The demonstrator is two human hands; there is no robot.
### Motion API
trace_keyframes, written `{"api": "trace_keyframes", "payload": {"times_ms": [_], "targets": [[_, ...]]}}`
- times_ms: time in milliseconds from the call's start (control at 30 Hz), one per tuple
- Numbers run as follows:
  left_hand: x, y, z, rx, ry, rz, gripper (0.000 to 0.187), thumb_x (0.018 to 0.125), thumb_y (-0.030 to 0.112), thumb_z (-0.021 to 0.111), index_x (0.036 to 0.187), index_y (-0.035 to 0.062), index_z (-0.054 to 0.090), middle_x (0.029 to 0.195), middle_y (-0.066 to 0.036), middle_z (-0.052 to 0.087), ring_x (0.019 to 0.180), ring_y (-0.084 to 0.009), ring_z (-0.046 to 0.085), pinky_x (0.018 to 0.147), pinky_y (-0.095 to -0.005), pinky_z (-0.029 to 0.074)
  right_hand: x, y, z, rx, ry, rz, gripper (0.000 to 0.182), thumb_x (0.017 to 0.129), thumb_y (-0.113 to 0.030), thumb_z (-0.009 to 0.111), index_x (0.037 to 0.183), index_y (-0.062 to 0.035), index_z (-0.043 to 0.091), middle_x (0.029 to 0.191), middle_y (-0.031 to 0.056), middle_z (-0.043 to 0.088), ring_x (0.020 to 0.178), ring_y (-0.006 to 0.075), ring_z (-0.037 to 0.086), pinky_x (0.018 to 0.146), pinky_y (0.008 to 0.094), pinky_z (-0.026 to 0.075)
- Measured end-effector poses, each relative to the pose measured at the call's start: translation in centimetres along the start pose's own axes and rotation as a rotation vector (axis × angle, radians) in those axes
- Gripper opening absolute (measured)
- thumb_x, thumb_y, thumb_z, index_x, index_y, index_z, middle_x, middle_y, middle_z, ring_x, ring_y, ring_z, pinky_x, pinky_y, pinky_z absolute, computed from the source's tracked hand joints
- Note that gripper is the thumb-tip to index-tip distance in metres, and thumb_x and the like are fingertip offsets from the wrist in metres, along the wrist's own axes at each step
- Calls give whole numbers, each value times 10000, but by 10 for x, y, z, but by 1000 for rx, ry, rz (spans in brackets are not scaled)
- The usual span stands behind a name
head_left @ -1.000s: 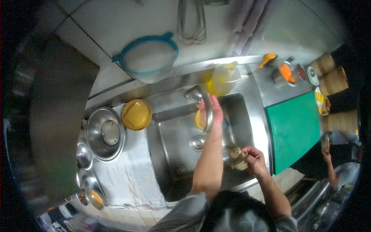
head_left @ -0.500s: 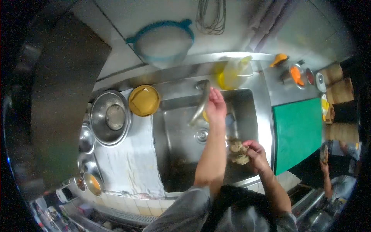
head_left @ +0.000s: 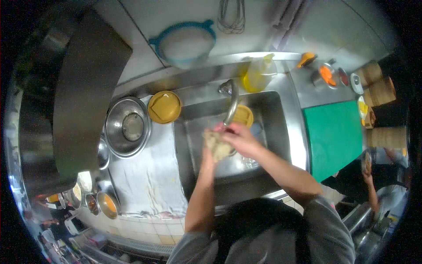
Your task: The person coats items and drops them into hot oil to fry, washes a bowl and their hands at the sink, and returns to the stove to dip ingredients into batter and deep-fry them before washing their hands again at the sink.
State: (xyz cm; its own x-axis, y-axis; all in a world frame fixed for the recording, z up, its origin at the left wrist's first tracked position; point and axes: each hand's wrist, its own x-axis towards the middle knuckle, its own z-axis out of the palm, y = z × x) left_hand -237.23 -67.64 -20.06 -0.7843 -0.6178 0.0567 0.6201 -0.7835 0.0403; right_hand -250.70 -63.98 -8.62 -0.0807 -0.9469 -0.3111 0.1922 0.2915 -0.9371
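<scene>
A crumpled beige cloth [head_left: 217, 147] is between my two hands, just below the spout of the curved metal faucet [head_left: 233, 103]. My left hand [head_left: 208, 149] grips it from the left, with the fingers partly hidden behind the folds. From the right, my right hand [head_left: 240, 139] closes on the same cloth near its upper edge. Both hands are over the steel sink [head_left: 275, 143]. A round yellow dish [head_left: 244, 115] lies in the sink behind the faucet, partly covered by it.
Left of the sink, a yellow lidded container [head_left: 165, 107] and a steel bowl [head_left: 115, 127] stand on a white cloth [head_left: 140, 176]. A bottle of yellow liquid [head_left: 258, 75] stands behind. A green cutting board [head_left: 332, 136] lies right. Another person's arm [head_left: 372, 191] shows far right.
My left hand has come down from the faucet to the cloth. My right hand has carried the cloth left and up from the sink's front right to below the spout.
</scene>
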Motion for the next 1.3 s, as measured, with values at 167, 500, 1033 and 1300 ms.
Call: {"api": "trace_keyframes", "payload": {"times_ms": [167, 500, 1033, 1300], "targets": [[-49, 16, 2, 1054, 705, 363, 466, 946, 200, 636, 1352, 23, 493, 1218, -102, 624, 960, -152, 640, 800, -294, 527, 47, -7, 26, -153, -50, -201, 148, 917, -67, 620, 1058, -35, 651, 996, 54, 678, 963, 159, 633, 856, 309, 512], [55, 11, 60, 1490, 525, 394, 727, 818, 176, 796, 1410, 0, 411, 1342, -166, 557, 1025, -223, 651, 897, -325, 542, 92, 25, -111, -537, 408, -321, 357, 942, -173, 649, 1228, 18, 556, 1117, 180, 662, 1018, 253, 648, 871, 362, 534], [20, 7, 81, 1226, 534, 304, 375, 836, 7, 761, 1185, -14, 625, 1121, -79, 691, 1013, -204, 666, 906, -328, 538, 120, 53, -74, 336, 315, 197, 358, 1019, -358, 565, 1106, -13, 606, 836, 57, 611, 644, 167, 619, 613, 304, 549], [45, -4, 120, 858, 745, 198, 388, 893, 123, 746, 1217, -17, 585, 1031, -88, 693, 852, -181, 677, 771, -312, 560, 44, 85, -48, 501, 62, 405, 512, 1026, -515, 437, 1321, -115, 557, 1249, 74, 606, 1119, 265, 588, 946, 440, 506]]}}
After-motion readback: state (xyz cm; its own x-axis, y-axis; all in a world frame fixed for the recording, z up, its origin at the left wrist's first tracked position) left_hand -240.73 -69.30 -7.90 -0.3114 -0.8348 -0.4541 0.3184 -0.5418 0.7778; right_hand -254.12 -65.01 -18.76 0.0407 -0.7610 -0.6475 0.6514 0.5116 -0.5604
